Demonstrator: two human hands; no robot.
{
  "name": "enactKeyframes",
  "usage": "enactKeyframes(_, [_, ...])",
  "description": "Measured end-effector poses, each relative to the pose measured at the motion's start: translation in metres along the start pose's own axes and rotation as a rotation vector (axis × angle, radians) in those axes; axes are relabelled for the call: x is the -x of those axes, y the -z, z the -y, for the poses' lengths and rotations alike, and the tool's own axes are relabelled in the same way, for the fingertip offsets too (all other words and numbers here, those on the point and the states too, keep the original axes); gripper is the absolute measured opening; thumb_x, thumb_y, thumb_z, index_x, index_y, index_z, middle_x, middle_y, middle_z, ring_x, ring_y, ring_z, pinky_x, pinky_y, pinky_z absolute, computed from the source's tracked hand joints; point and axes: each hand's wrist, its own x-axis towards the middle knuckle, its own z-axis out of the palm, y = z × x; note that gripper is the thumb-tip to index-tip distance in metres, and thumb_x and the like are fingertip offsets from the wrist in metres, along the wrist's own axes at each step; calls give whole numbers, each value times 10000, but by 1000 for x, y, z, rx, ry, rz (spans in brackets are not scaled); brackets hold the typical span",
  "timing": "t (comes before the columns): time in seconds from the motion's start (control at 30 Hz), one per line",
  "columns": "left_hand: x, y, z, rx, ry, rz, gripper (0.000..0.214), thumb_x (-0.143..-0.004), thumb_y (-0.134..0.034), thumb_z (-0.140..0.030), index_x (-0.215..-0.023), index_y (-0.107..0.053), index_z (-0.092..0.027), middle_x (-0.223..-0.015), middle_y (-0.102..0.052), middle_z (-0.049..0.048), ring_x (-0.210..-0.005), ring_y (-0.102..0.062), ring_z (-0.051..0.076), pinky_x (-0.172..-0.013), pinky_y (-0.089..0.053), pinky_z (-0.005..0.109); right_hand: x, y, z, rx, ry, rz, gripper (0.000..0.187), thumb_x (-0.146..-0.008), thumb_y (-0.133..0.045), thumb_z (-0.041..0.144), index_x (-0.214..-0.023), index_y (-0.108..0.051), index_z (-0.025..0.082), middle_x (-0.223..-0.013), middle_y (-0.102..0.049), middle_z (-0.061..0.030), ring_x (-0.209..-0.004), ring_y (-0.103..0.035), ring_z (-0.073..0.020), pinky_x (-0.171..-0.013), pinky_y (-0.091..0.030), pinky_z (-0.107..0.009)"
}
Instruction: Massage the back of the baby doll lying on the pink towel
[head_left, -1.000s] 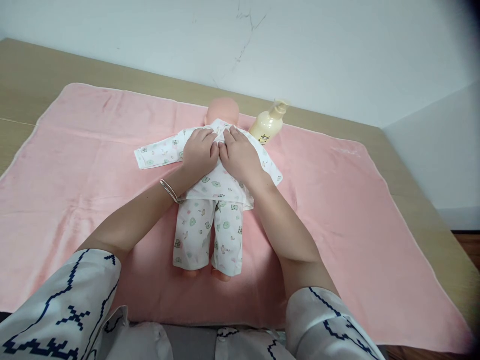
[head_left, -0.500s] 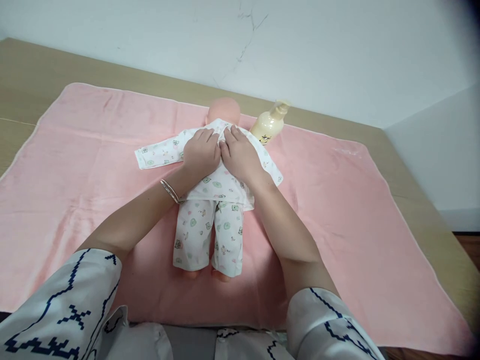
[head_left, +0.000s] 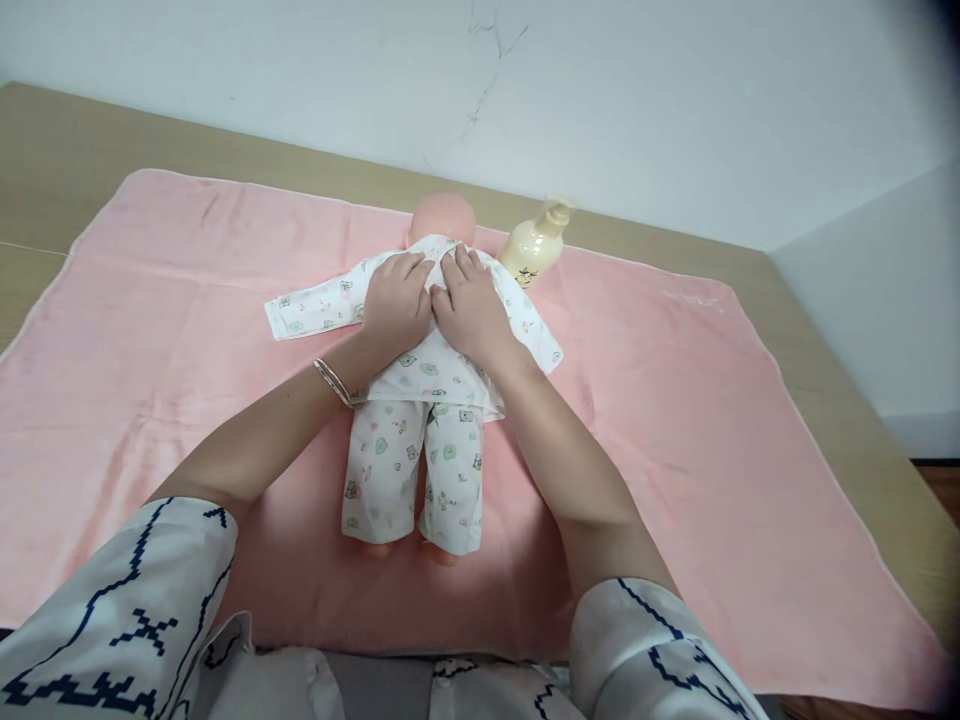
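A baby doll (head_left: 442, 215) in a white printed shirt (head_left: 439, 365) and matching trousers (head_left: 409, 475) lies on a pink towel (head_left: 675, 400), head toward the wall. Both my hands lie side by side on its upper body. My left hand (head_left: 394, 305) and my right hand (head_left: 472, 310) have their fingers curved and close together at the shirt's collar, with the thumbs tucked between the hands out of sight. They appear to pinch the shirt fabric there. A silver bangle (head_left: 332, 381) sits on my left wrist.
A cream pump bottle (head_left: 534, 248) lies tilted on the towel just right of the doll's head. The towel covers a wooden table (head_left: 60, 130) that stands against a white wall. The table's right edge (head_left: 885, 450) drops off to the floor.
My hands have stayed at the doll's collar, with only slight finger shifts. The view has drifted a little, so everything sits slightly more to the left.
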Motion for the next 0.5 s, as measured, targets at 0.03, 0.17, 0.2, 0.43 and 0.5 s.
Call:
enactKeyframes(0.03, [0, 3, -2, -5, -10, 7, 379, -943, -342, -284, -1177, -617, -169, -1261, -622, 142, -1192, -545, 295, -1048, -416, 499, 4, -1, 5, 14, -24, -10, 540, -985, -308, 303, -1484, -362, 105, -1596, -281, -182, -1499, -202, -360, -1179, -217, -639])
enactKeyframes(0.17, [4, 10, -7, -8, -56, 5, 335, -915, -358, -273, -1060, -643, -176, -1107, -649, 141, -1053, -556, 296, -942, -450, 496, 20, -2, 25, 73, -89, -23, 531, -992, -268, 249, -1470, -365, 40, -1572, -302, -229, -1498, -206, -363, -1190, -238, -608])
enactKeyframes(0.2, [5, 10, -7, -5, -58, -5, 326, -913, -362, -275, -1046, -644, -180, -1087, -650, 136, -1036, -554, 292, -936, -452, 489, 22, -1, 26, 79, -94, -25, 527, -995, -267, 248, -1467, -372, 37, -1567, -311, -228, -1497, -213, -356, -1197, -246, -588])
enactKeyframes(0.43, [2, 0, 0, 25, 61, -37, 367, -910, -368, -273, -1196, -588, -201, -1271, -592, 116, -1193, -511, 286, -1063, -390, 476, -1, 2, -3, -6, 21, -8, 521, -1001, -360, 368, -1470, -403, 146, -1586, -321, -147, -1490, -239, -347, -1195, -230, -608])
enactKeyframes(0.5, [1, 1, 0, 17, 49, -23, 354, -905, -375, -274, -1177, -590, -201, -1230, -603, 118, -1155, -523, 286, -1036, -406, 476, -4, 2, -7, -3, 41, 2, 525, -998, -364, 363, -1470, -402, 138, -1593, -306, -150, -1496, -229, -334, -1206, -213, -598])
